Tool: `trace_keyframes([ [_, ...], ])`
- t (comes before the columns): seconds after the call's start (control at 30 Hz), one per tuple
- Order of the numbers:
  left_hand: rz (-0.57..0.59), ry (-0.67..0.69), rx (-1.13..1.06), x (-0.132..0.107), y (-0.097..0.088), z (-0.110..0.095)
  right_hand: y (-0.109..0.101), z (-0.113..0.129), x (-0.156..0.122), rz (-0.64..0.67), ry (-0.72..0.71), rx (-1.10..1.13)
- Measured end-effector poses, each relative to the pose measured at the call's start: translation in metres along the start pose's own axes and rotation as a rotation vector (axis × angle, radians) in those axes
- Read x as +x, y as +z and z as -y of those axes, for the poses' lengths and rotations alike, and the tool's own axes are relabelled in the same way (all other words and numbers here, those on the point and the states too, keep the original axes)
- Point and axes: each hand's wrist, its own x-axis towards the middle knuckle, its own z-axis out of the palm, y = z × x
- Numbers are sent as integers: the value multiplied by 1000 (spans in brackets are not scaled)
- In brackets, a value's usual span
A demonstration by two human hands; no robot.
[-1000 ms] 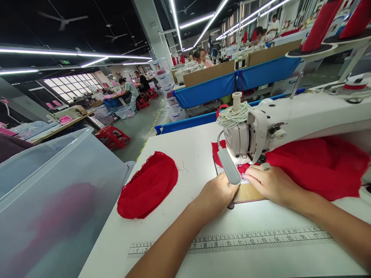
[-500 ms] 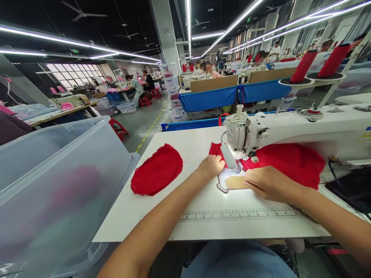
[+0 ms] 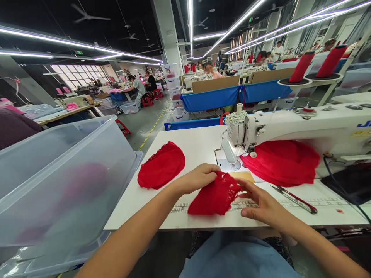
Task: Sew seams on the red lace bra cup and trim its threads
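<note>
My left hand [image 3: 199, 178] pinches the upper edge of a small red fabric piece [image 3: 213, 197] with a lacy border, held above the table's front. At the piece's right edge is my right hand [image 3: 257, 200], thumb and fingers apart. A white sewing machine [image 3: 239, 133] stands just beyond my hands, its presser foot area lit. Another red fabric pile [image 3: 284, 162] lies under the machine's arm. To the left, a red oval fabric piece [image 3: 161, 165] lies flat on the white table [image 3: 133, 208].
Thread snips [image 3: 295, 199] lie right of my right hand. A printed ruler [image 3: 181, 208] runs along the table's front. A large translucent bin [image 3: 66, 185] stands at the left. Red thread cones [image 3: 301, 67] rise behind the machine. People sit at other machines further back.
The small red fabric has come from beside the needle to the table's front, in my left hand. My right hand has moved nearer the front edge and its fingers have spread. Snips now show.
</note>
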Motion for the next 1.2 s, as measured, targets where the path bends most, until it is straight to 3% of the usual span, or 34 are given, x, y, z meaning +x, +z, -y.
trace_keyframes([
  [0.13,-113,-139,-428,8,16,11,25,0,14,-133,201,526],
  [0.27,-108,-148,-637,20,22,27,25,1,16,-317,199,634],
  [0.43,-65,-37,-525,30,24,34,12,0,16,-497,167,683],
  [0.67,-252,-115,-264,10,55,32,11,6,13,-615,131,721],
  [0.87,-386,85,-96,-3,65,33,13,13,9,-664,139,722],
  [0.93,-466,102,-247,-6,64,32,13,14,7,-699,141,731],
  [1.07,-535,-23,-871,-9,61,29,12,15,3,-743,201,802],
  [1.13,-565,-104,-1013,-7,58,30,13,14,2,-734,256,833],
  [1.2,-518,-166,-1039,-4,55,34,15,11,2,-734,291,870],
])
